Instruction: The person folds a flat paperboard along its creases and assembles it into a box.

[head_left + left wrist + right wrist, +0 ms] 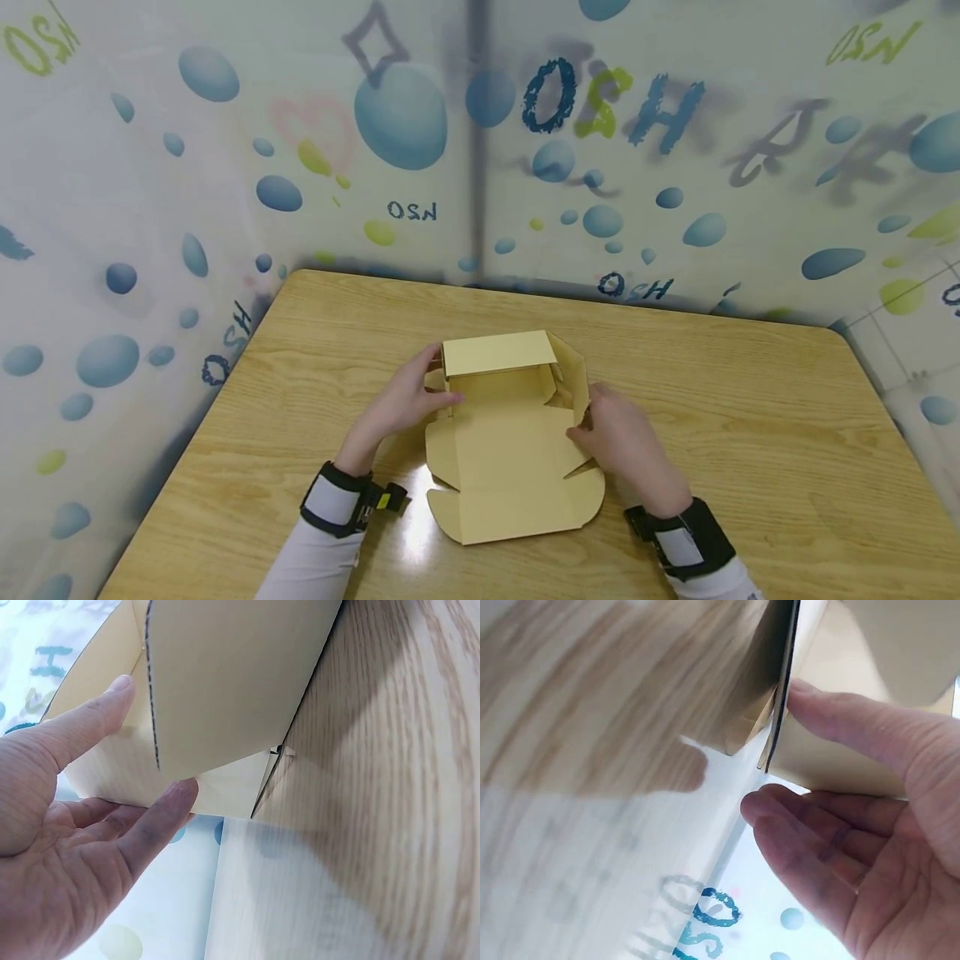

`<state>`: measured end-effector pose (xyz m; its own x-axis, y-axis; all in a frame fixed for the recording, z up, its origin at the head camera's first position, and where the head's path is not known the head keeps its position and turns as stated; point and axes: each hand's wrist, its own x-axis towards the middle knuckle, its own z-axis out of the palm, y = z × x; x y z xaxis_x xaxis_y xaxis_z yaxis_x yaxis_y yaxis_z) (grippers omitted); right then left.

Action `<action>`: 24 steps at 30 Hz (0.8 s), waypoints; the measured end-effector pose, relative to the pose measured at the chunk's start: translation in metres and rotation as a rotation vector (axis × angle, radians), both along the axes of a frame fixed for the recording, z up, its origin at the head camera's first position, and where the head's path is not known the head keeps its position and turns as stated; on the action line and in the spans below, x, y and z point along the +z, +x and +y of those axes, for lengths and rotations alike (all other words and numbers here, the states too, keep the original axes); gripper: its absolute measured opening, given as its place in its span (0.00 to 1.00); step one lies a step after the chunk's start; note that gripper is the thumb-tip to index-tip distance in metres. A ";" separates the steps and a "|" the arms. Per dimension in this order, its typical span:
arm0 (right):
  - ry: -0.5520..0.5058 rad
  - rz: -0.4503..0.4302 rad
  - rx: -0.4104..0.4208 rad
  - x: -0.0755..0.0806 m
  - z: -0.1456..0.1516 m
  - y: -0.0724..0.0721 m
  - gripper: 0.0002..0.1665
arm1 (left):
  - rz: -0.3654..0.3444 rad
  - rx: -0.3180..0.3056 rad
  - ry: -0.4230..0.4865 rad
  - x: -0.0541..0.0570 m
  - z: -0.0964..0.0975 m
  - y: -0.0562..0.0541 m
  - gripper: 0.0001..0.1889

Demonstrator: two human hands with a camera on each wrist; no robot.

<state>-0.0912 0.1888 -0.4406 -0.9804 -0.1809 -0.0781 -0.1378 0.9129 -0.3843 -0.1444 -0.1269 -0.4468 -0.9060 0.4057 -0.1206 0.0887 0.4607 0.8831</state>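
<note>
A partly folded tan cardboard box (pixel 510 467) lies on the table, its far end raised with a folded panel (pixel 498 353) across the top. Its near end is flat, with rounded flaps (pixel 444 510) spread at the sides. At the far left corner my left hand (pixel 408 396) holds the box, thumb toward the inside and fingers behind. The left wrist view shows a side flap (pixel 232 682) standing close to the index fingertip. On the other side, my right hand (pixel 626 437) pinches the right side flap (pixel 780 697), thumb on its inner face and fingers outside.
The wooden table (pixel 750 417) extends around the box on all sides. Behind it hangs a pale curtain (pixel 480 167) printed with blue and green drops and letters. Each wrist carries a black strap (pixel 348 500) with a small camera.
</note>
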 end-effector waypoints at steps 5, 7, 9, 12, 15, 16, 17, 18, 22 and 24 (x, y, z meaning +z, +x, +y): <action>0.049 0.031 0.075 0.002 -0.006 0.003 0.36 | 0.007 0.004 -0.005 0.000 0.000 0.000 0.43; 0.057 0.047 0.089 0.002 -0.007 0.003 0.39 | 0.008 0.004 -0.002 0.000 0.001 0.000 0.43; 0.051 0.066 0.088 0.002 -0.008 0.004 0.40 | 0.011 0.000 -0.001 0.000 0.001 0.000 0.42; 0.036 0.098 0.084 0.002 -0.007 0.004 0.42 | 0.010 0.000 0.007 0.001 0.000 0.000 0.43; 0.022 0.105 0.090 0.001 -0.005 0.003 0.52 | 0.013 -0.003 0.015 0.002 0.000 0.000 0.42; 0.014 0.100 0.093 0.001 -0.005 0.002 0.57 | 0.013 -0.002 0.018 0.002 0.000 0.000 0.42; 0.011 0.097 0.097 0.000 -0.004 0.001 0.62 | 0.013 -0.003 0.019 0.002 0.000 0.000 0.42; 0.004 0.086 0.099 -0.001 -0.003 0.000 0.68 | 0.014 -0.003 0.018 0.002 0.000 0.000 0.42; -0.018 0.035 0.106 -0.004 0.001 -0.005 0.83 | 0.013 -0.004 0.012 0.001 0.000 -0.001 0.43; -0.024 0.012 0.115 -0.003 0.003 -0.006 0.86 | 0.019 -0.007 0.005 0.001 0.000 -0.001 0.43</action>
<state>-0.0974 0.1920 -0.4439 -0.9539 -0.2938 -0.0607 -0.2458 0.8815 -0.4032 -0.1453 -0.1267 -0.4458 -0.9054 0.4122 -0.1014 0.1086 0.4559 0.8834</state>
